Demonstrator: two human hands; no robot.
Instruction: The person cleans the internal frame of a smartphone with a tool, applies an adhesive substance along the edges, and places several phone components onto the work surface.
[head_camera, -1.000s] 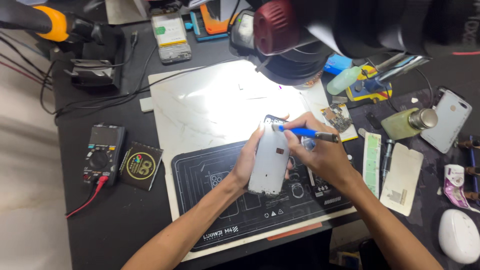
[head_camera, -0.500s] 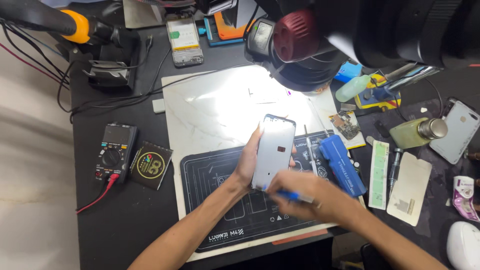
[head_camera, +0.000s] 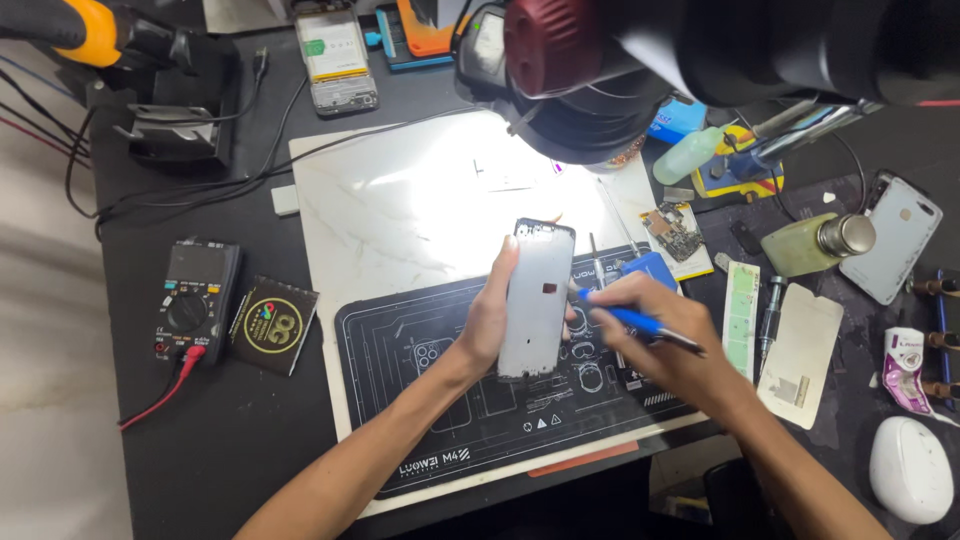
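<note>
Gripping phone frame w/ left hand, right hand pinching blue screwdriver.

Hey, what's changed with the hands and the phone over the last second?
The right hand with the blue tool dropped from the phone frame's top to below it, then rose to its right edge. The left hand holds the frame as before, over the black mat.

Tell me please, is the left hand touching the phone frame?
Touching. The head view shows the left hand wrapped around the left edge of the silver phone frame, holding it upright above the black work mat.
</note>
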